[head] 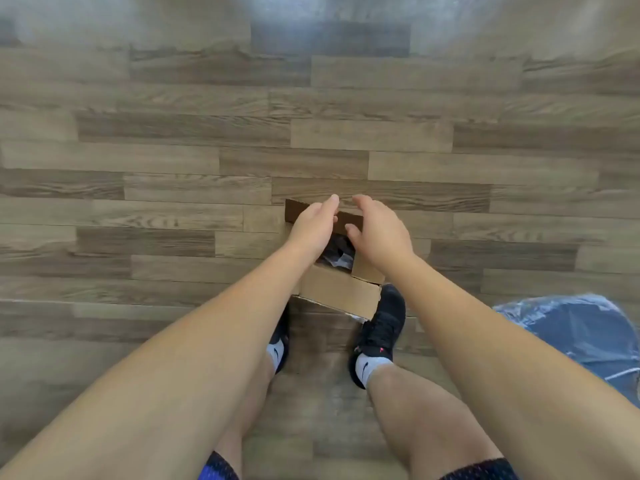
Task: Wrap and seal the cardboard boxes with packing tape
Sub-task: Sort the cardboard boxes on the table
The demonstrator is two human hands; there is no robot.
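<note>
While the cardboard box (365, 270) sits open on the floor (173, 209), mid-floor toward its near side & just ahead of the shoes (384, 323), the step in hand looks like folding the far flap (348, 220) down over the contents (337, 256).

To do it well, IMO:
- Bring the flap toward the body along its crease.
- Keep both hands spread so it doesn't twist.
- Push the dark stuff + clear wrap below the rim first.
- Lift the near flap (337, 294), now hanging outward, to meet it edge to edge w/o a gap, so tape can bridge the seam.
- No tape roll in view, so it'd need fetching before sealing.

Left hand (313, 225): fingers (332, 200) fairly straight & close together, laid over the flap's top edge, pressing rather than gripping.

Right hand (381, 232): fingers curled over the top edge, thumb (352, 232) on the flap's inner face, so it pinches the flap.

A blue plastic bag (585, 332) lies toward the floor's near right, apart from the box.
</note>
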